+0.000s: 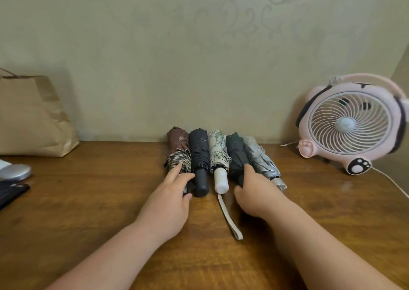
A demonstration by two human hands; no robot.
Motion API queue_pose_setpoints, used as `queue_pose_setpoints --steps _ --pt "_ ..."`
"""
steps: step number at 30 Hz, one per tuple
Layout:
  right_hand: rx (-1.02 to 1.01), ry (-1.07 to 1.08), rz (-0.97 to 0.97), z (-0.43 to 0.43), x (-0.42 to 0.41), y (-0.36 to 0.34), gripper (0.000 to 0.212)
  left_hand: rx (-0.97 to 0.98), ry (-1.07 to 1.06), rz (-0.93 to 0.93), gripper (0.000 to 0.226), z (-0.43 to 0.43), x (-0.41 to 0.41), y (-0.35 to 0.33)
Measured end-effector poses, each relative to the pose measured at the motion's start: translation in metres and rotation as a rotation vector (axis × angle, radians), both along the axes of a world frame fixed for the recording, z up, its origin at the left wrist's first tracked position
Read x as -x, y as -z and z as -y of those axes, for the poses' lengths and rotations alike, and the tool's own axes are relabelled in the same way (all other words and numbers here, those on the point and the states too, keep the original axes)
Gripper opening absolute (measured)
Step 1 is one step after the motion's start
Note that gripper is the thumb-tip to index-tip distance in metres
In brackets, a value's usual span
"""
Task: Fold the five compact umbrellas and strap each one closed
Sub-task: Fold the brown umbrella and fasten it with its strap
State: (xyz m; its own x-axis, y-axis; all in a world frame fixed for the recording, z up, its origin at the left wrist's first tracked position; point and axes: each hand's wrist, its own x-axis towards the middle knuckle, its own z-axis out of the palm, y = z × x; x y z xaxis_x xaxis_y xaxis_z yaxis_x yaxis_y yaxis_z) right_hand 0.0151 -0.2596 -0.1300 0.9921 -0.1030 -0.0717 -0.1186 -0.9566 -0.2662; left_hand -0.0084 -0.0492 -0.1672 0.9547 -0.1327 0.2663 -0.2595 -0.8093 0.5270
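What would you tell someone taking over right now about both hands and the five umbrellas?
Left hand: fingers straight, touching the brown umbrella near its handle end; it holds nothing.
Right hand: lies over the handle of the dark green umbrella; I cannot tell whether it grips.
Things: all five lie side by side on the table, tips toward the wall; between those two are the black umbrella and white printed umbrella, with the grey umbrella far right.
Done: all five look folded.
Left: closing straps are not visible, so check each. The white one's wrist loop trails loose.
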Motion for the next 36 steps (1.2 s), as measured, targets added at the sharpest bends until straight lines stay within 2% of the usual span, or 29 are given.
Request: queue_pose_setpoints --steps 4,8,9,11,12,14,16,18,19,23,26,31,36 --pt "0.01 -0.101 -0.011 0.002 -0.02 -0.011 0.058 -0.012 0.018 0.001 0.052 0.001 -0.002 0.001" --pt "0.056 -0.133 -0.045 0.003 -0.027 -0.011 0.067 -0.016 0.016 0.006 0.052 0.001 -0.002 0.002" --pt "0.056 -0.14 -0.051 0.004 -0.027 -0.011 0.066 -0.012 0.015 0.009 0.052 0.001 -0.002 0.002" --pt "0.051 -0.144 0.004 0.011 -0.025 -0.016 0.05 0.016 0.01 0.017 0.055 0.0 -0.003 0.001" --pt "0.052 -0.122 0.097 0.019 -0.025 -0.02 0.042 0.037 0.002 0.024 0.056 -0.002 -0.003 0.001" --pt "0.086 0.003 0.296 0.041 -0.025 -0.026 0.043 0.072 -0.02 0.038 0.06 -0.003 -0.003 0.0" --pt "0.113 0.148 0.245 0.063 -0.025 -0.022 0.053 0.095 -0.032 0.041 0.062 -0.003 -0.001 -0.001" --pt "-0.003 0.173 0.07 0.074 -0.028 -0.01 0.056 0.098 -0.044 0.032 0.06 -0.002 0.0 -0.002" --pt "-0.079 0.155 0.05 0.074 -0.03 -0.005 0.053 0.096 -0.053 0.022 0.057 -0.002 0.0 -0.003" --pt "-0.227 0.09 0.204 0.064 -0.051 0.006 0.039 0.076 -0.052 0.006 0.05 0.001 -0.002 -0.003" --pt "-0.235 0.036 0.238 0.045 -0.064 0.007 0.028 0.057 -0.037 0.008 0.048 0.0 -0.003 -0.001" --pt "-0.285 0.038 0.215 0.037 -0.065 0.011 0.035 0.037 -0.039 0.018 0.049 0.001 -0.005 0.0" --pt "-0.473 0.06 0.065 0.034 -0.026 -0.019 0.044 0.116 -0.062 0.068 0.051 -0.003 -0.007 0.001"
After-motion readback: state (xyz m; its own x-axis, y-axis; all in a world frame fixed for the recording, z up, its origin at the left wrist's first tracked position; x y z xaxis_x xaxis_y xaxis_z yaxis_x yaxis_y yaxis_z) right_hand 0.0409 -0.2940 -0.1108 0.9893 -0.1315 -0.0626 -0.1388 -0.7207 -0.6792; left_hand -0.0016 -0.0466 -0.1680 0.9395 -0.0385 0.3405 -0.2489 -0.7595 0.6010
